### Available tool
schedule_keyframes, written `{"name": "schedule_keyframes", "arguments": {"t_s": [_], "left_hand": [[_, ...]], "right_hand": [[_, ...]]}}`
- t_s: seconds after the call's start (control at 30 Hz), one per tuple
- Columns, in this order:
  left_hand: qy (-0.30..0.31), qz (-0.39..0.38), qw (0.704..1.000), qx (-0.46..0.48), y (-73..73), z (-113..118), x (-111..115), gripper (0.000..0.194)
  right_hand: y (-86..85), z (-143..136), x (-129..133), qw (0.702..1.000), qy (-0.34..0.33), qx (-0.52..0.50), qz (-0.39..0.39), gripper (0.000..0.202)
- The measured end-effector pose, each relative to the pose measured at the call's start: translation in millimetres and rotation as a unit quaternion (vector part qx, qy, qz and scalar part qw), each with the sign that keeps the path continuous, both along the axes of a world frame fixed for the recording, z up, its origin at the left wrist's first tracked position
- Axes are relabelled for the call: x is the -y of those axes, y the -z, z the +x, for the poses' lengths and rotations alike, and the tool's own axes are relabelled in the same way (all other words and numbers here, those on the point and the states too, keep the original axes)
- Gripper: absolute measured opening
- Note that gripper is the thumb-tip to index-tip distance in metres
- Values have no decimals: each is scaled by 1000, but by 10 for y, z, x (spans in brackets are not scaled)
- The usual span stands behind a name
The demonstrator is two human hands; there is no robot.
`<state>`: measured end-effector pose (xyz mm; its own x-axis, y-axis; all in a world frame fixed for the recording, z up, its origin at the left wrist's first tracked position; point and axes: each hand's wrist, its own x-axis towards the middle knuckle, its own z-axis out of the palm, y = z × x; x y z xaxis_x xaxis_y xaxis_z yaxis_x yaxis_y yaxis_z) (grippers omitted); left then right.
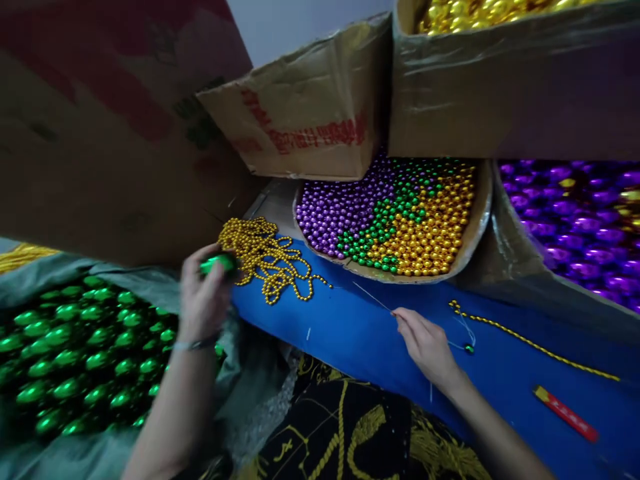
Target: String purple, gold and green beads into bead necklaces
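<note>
My left hand (204,293), slightly blurred, is closed around a large shiny green bead (218,265) at the left edge of the blue table. Just beyond it lies a tangled pile of gold bead strands (270,257). Over the middle of the table, my right hand (425,347) pinches a long thin needle (373,295) that points up and left toward the end of the gold strand. A pale thread with a small green bead (469,349) lies right of that hand, near a twisted gold cord (540,340).
An open container of small purple, green and gold beads (420,227) stands behind the table's middle. Large green beads (75,353) fill a cloth-lined holder at left; purple beads (575,227) fill a box at right. Cardboard boxes (305,127) rise behind. A red packet (565,413) lies front right.
</note>
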<state>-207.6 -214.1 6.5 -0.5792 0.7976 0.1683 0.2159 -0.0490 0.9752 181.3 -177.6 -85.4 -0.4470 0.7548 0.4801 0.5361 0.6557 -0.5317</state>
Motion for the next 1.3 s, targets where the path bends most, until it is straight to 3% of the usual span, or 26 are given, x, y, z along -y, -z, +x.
{"name": "schedule_keyframes", "arguments": {"t_s": [0.03,0.1,0.2,0.33,0.43,0.77,0.97,1.07,1.2,1.3], "left_hand": [[77,11,992,101,29,252,-168,55],[206,-10,949,240,145,704,-436,55],[330,-32,876,350,337,1167,-627,54],[386,-71,802,450,481,1388,-698,48],[388,-84,783,479,536,1420,-742,44],[374,-105,789,477,543,1436,-766,54],[378,-98,809,440,545,1439,-771,45],[395,-93,827,389,555,1455,-753,44],[436,-73,865,236,543,1529,-698,47],[469,-64,859,195,529,1604,-661,55]], "right_hand": [[-14,-22,5,1000,1,-2,12,18],[-47,-41,14,999,8,3,31,16],[-91,6,19,998,37,15,42,15],[-110,132,7,995,75,30,58,16],[-102,190,-2,994,76,39,67,16],[-83,226,-14,994,68,56,69,16],[-102,281,4,994,78,57,49,19],[-92,279,6,994,80,65,38,20],[-49,219,-18,993,80,76,41,21],[-23,173,-32,997,66,32,0,19]]}}
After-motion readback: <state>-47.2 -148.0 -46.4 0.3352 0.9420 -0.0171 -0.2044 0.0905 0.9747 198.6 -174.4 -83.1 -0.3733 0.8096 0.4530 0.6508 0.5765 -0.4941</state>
